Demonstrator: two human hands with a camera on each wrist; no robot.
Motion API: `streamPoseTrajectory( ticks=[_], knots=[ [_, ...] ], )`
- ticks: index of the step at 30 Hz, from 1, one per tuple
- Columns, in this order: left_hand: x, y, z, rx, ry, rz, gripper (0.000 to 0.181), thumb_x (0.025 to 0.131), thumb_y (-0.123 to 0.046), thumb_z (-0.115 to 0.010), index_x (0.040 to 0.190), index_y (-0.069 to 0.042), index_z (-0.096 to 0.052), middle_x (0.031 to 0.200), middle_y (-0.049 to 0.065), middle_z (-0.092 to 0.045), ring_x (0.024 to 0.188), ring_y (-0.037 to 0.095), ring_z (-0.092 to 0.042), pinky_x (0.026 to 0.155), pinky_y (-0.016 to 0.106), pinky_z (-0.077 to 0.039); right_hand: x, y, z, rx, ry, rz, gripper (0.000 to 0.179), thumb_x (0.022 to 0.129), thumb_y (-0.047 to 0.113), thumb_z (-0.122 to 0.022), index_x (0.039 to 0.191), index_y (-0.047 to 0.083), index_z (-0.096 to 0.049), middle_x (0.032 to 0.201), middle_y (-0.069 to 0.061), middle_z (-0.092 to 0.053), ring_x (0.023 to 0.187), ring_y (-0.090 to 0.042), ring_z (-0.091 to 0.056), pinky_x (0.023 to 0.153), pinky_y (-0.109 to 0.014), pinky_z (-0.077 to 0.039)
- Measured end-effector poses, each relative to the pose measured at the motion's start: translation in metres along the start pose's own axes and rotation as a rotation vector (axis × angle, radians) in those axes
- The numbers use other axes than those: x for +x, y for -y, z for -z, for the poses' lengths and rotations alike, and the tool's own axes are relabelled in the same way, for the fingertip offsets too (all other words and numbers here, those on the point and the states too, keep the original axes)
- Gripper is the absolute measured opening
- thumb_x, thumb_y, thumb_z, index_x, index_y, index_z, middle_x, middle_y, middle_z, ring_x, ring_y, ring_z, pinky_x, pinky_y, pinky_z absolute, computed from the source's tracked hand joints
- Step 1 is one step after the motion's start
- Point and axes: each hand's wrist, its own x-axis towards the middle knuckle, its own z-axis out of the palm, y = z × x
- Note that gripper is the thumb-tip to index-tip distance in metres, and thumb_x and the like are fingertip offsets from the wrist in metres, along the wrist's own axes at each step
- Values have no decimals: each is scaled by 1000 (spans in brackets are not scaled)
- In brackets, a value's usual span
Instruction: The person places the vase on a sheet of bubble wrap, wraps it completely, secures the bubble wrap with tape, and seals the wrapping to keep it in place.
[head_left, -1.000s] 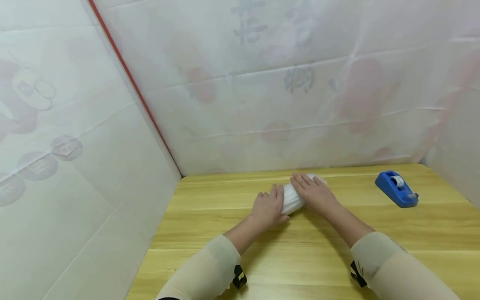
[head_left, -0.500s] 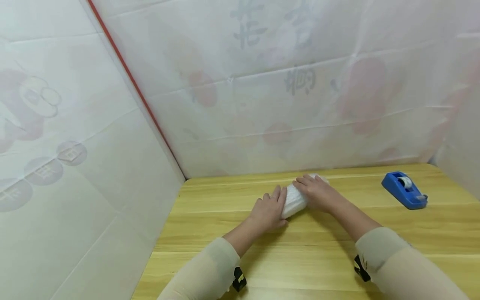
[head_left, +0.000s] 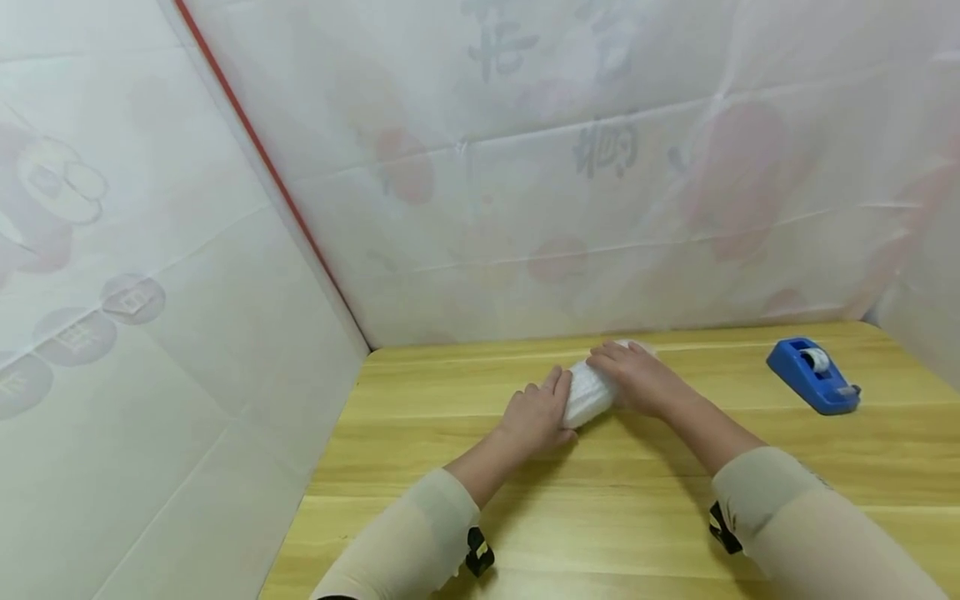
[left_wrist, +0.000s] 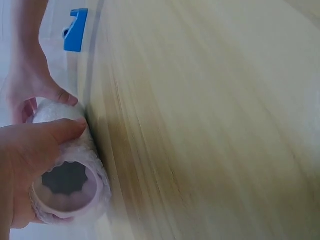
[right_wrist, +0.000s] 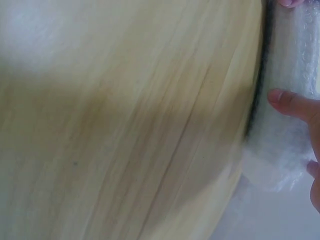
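Note:
A whitish cylinder in clear bubble wrap [head_left: 587, 397] lies slanted on the wooden table, its far end to the right. Around its near end my left hand [head_left: 534, 418] grips it, fingers over the top and thumb low on the side facing me. My right hand [head_left: 639, 380] holds the far part, fingers bent over it. In the left wrist view the cylinder's near end shows a round pale rim [left_wrist: 70, 207] with a dark hollow inside. The right thumb [right_wrist: 292, 104] presses on the wrap in the right wrist view. Loose film sticks out past the far end.
A blue tape dispenser [head_left: 813, 377] with a roll of tape stands at the table's back right. White sheeting [head_left: 480, 208] walls off the back and both sides. The wooden tabletop [head_left: 585, 525] stretches out in front of the cylinder.
The right hand's fingers, laid flatter across the cylinder a second ago, now curl over it. The left hand keeps its hold. The head view has shifted slightly.

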Motion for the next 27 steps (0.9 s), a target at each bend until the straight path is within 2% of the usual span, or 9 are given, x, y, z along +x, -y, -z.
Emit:
streamPoseTrajectory(
  ticks=[4, 8, 14, 19, 22, 27],
  knots=[
    [-3, -5, 5, -26, 0, 18, 101, 79, -66, -69, 150, -11, -24, 155, 8, -38, 91, 24, -65, 68, 33, -55, -1, 3, 2, -10, 17, -14, 66, 67, 20, -91, 126, 8, -62, 135, -16, -59, 128, -40, -52, 103, -64, -38],
    [-3, -10, 9, -14, -16, 22, 99, 79, -66, -69, 150, -12, -25, 154, 8, -40, 90, 25, -65, 67, 34, -55, -4, 3, 8, -43, 25, -18, 66, 67, 21, -91, 125, 8, -63, 136, -14, -60, 129, -39, -52, 104, -64, -38],
    [0, -14, 8, -1, -43, -17, 96, 81, -66, -67, 154, -22, -22, 155, 10, -39, 88, 25, -66, 67, 34, -55, -13, 0, 9, -69, 8, -30, 67, 66, 26, -91, 124, 8, -63, 138, -13, -58, 130, -38, -51, 104, -62, -39],
    [6, -16, 3, -11, -58, -47, 88, 83, -65, -66, 152, -28, -25, 153, 11, -39, 88, 25, -66, 67, 35, -55, -19, -6, 5, -38, -10, -71, 69, 68, 19, -90, 129, 8, -59, 142, -14, -54, 133, -39, -47, 107, -63, -34],
    [6, -15, -2, -20, -57, -61, 86, 84, -64, -65, 152, -29, -26, 152, 12, -41, 88, 26, -67, 66, 35, -55, -25, -6, 1, -33, 19, -90, 72, 73, 13, -85, 137, 8, -53, 148, -14, -48, 138, -38, -42, 110, -63, -31],
    [2, -7, -14, -21, -44, -27, 85, 85, -64, -64, 153, -30, -25, 149, 12, -42, 85, 26, -66, 63, 35, -54, -35, -8, 0, -17, 41, -87, 84, 76, 16, -83, 148, 9, -41, 153, -16, -40, 140, -40, -37, 110, -64, -29]
  ],
)
